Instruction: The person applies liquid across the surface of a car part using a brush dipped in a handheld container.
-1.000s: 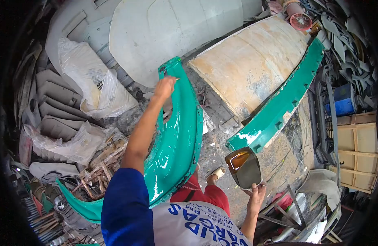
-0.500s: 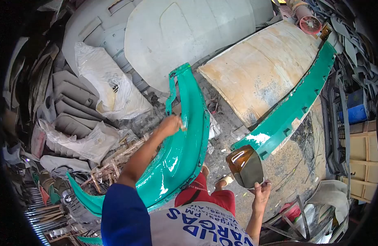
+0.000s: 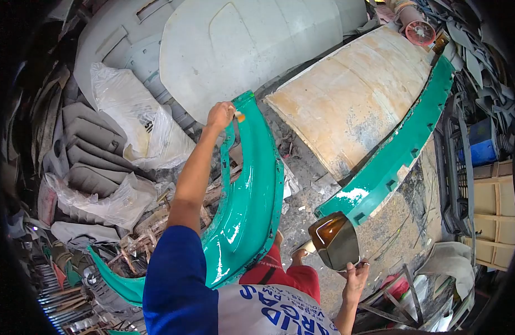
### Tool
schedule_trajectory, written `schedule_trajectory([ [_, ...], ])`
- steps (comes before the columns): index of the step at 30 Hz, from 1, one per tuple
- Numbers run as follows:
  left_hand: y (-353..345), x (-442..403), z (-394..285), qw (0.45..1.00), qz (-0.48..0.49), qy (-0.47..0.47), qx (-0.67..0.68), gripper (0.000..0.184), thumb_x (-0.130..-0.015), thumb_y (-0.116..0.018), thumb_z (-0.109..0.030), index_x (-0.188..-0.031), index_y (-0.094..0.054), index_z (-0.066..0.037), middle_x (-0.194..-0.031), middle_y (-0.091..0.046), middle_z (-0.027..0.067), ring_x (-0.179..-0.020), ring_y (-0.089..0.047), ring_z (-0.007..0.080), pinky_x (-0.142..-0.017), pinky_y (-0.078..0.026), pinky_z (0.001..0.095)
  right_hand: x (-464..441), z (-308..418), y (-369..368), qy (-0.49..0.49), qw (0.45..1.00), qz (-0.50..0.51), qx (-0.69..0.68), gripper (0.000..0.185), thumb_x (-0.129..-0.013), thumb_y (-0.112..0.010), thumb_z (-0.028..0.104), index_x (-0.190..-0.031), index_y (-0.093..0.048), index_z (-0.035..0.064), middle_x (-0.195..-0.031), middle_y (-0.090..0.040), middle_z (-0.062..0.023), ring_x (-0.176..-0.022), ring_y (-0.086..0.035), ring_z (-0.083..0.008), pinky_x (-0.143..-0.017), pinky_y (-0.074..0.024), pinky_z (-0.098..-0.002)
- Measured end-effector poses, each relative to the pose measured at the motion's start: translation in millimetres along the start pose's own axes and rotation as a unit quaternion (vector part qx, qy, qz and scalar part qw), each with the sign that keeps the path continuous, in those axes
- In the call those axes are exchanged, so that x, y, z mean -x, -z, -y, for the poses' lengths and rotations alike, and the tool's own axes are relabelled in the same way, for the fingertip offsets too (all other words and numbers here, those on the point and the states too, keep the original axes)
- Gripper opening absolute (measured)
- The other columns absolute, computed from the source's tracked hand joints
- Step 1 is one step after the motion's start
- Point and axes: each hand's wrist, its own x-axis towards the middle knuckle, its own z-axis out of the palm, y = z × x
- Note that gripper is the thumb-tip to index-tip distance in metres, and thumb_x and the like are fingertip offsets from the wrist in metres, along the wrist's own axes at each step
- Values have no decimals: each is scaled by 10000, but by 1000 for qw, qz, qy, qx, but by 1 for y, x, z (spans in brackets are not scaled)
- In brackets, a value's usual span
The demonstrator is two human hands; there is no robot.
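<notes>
My left hand (image 3: pixel 220 116) is closed around a small brush (image 3: pixel 240 117) with a brown-orange tip, at the upper end of a glossy green curved panel (image 3: pixel 254 184). The brush is at the panel's surface, beside the long opening near its left edge. Lower right, my right hand (image 3: pixel 355 272) grips the rim of a cut-open container (image 3: pixel 337 243), which is tilted and has amber-brown liquid in its far part. The container hangs just below the near end of a second green panel (image 3: pixel 402 148).
A tan, stained panel (image 3: pixel 352 95) lies between the green ones. Large grey panels (image 3: pixel 241 50) stand behind. Plastic-wrapped parts (image 3: pixel 137 120) and stacked grey pieces are on the left. A metal frame (image 3: pixel 397 301) and a blue container (image 3: pixel 483 152) are on the right.
My left hand has moved up along the green panel with the brush, from its middle to its upper end. My right hand still holds the container. The view has shifted slightly.
</notes>
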Motion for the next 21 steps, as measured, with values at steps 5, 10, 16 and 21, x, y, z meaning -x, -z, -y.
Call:
schedule_trajectory([
  [5,0,64,-48,998,-9,-10,-62,259,-902,-481,-123,-1027,-705,-94,-916,-687,179,-799,-667,389,-684,-535,500,-5,11,-9,-7,1000,30,-4,519,-830,-739,181,-1199,-407,28,-1050,-545,-81,-927,-551,-163,-737,-508,-295],
  [10,-27,178,-89,989,85,-64,-106,396,-833,-523,-28,-1225,-566,13,-877,-652,205,-774,-674,359,-609,-534,470,-21,10,-10,-4,997,71,30,559,-821,-751,188,-1224,-409,6,-1103,-565,-107,-983,-573,-188,-783,-517,-314],
  [16,-10,282,-123,979,169,-35,-107,405,-847,-508,-4,-1250,-537,28,-914,-633,183,-809,-674,358,-605,-542,455,-35,24,-23,54,988,121,75,487,-817,-734,125,-1194,-459,-17,-1060,-581,-111,-954,-581,-172,-719,-534,-302],
  [21,11,298,-117,970,225,-22,-86,391,-861,-503,-22,-1246,-571,-20,-982,-658,191,-818,-671,371,-669,-553,466,-35,29,-31,31,988,141,51,485,-816,-733,122,-1189,-458,-20,-1047,-580,-105,-939,-578,-166,-706,-536,-303],
])
